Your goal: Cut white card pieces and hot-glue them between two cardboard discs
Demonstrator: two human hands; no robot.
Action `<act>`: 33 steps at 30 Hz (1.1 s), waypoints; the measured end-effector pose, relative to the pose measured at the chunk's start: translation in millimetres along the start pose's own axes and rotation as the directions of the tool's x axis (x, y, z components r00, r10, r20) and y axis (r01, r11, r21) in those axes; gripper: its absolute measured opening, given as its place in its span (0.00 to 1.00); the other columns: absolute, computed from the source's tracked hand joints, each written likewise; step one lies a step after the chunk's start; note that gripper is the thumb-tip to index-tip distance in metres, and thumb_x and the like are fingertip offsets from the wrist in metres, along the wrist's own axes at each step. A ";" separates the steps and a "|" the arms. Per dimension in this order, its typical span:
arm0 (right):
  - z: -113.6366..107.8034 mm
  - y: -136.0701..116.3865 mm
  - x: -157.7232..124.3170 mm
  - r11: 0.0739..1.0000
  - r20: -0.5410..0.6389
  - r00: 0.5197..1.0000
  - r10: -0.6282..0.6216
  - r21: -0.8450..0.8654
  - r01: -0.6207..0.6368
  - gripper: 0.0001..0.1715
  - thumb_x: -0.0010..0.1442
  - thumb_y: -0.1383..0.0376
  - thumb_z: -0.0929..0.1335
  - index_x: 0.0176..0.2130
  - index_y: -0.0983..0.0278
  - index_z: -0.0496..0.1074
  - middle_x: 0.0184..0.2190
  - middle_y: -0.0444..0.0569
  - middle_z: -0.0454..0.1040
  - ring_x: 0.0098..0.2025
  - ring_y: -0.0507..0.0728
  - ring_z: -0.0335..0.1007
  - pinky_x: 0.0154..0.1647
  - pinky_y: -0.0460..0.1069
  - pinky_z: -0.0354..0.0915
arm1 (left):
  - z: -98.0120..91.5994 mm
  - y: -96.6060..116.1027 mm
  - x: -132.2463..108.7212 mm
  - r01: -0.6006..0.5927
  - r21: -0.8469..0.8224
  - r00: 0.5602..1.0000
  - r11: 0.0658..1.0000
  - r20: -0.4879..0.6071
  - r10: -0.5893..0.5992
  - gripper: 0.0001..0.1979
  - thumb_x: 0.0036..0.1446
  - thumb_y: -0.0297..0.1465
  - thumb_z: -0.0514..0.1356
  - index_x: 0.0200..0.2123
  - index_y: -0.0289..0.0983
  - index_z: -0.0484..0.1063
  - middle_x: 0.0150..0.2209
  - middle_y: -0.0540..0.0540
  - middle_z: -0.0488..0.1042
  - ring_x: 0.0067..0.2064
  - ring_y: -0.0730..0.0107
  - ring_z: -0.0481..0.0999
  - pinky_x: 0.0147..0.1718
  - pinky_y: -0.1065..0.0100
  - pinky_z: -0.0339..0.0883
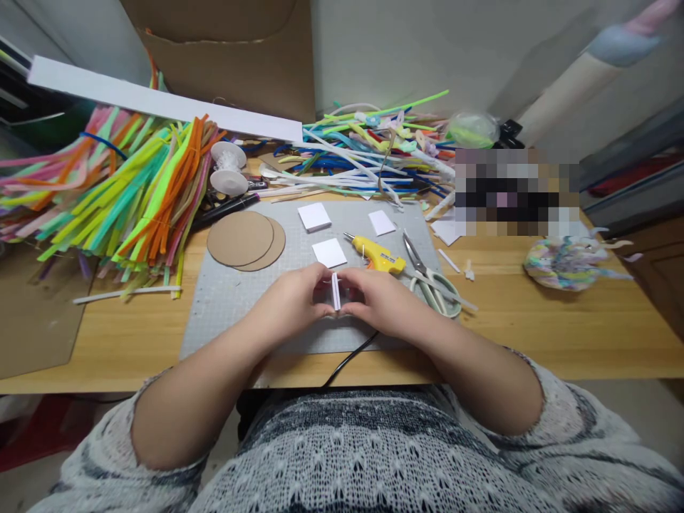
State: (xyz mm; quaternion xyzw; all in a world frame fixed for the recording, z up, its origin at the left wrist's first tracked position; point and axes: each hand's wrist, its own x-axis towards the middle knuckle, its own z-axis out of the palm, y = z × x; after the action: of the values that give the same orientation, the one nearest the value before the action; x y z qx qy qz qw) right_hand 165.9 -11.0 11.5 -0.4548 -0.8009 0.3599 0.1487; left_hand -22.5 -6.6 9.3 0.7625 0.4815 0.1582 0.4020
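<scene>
Between both hands, white foam board squares [335,292] stand on edge, pressed face to face. My left hand [299,296] grips them from the left, fingers and thumb closed at the edges. From the other side my right hand [377,298] pinches them the same way. Just beyond the hands lie a white square [329,253] and a thicker white square [315,217], with a thinner white piece [381,223] to their right. A yellow hot glue gun [382,256] rests close to my right hand, beside scissors [430,278] with pale green handles.
Two cardboard discs [240,241] overlap on the grey cutting mat [219,313]. Bundles of coloured pipe cleaners [133,192] fill the left, with more loose ones [353,160] along the back. A spool [229,169] stands between. A black cord [350,360] crosses the front edge.
</scene>
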 end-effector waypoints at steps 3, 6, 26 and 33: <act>-0.2 -0.5 0.4 1.000 0.006 1.000 0.014 -0.006 -0.014 0.25 0.52 0.71 0.72 0.50 0.63 0.69 0.42 0.52 0.76 0.43 0.58 0.72 0.44 0.54 0.66 | 0.3 -1.3 0.6 -0.007 0.029 1.000 1.000 -0.003 0.007 0.19 0.45 0.28 0.66 0.42 0.38 0.68 0.42 0.42 0.78 0.43 0.59 0.78 0.41 0.58 0.70; -1.9 0.1 -0.5 1.000 0.013 1.000 -0.004 0.001 0.004 0.26 0.52 0.71 0.71 0.51 0.63 0.69 0.41 0.51 0.77 0.43 0.58 0.72 0.45 0.54 0.66 | 0.5 -2.7 -0.4 -0.045 0.062 0.999 0.997 -0.019 0.046 0.18 0.46 0.32 0.66 0.42 0.38 0.68 0.40 0.43 0.77 0.40 0.60 0.77 0.38 0.59 0.70; 15.4 2.4 2.4 0.579 -0.369 0.910 0.191 0.791 0.200 0.14 0.51 0.59 0.72 0.38 0.60 0.70 0.37 0.45 0.77 0.43 0.54 0.72 0.50 0.54 0.66 | -4.2 5.6 -6.6 -0.277 -0.062 0.859 0.959 -0.464 0.218 0.13 0.53 0.36 0.63 0.41 0.39 0.69 0.42 0.46 0.74 0.45 0.64 0.72 0.45 0.63 0.64; 14.0 -1.0 -5.0 0.760 -0.455 0.889 0.057 0.597 0.257 0.08 0.53 0.61 0.72 0.36 0.60 0.72 0.36 0.44 0.76 0.42 0.54 0.71 0.49 0.55 0.65 | -8.6 13.0 -10.4 -0.336 0.194 0.814 0.922 -0.432 0.388 0.01 0.54 0.30 0.59 0.31 0.40 0.70 0.31 0.51 0.76 0.36 0.68 0.73 0.41 0.63 0.63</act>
State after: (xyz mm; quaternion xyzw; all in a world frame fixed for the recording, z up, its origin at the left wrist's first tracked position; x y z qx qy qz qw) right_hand 160.1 -21.7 2.9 -0.4014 -0.5964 0.4889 0.4942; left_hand -25.0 -14.3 26.2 0.8009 0.4172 0.3823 0.1959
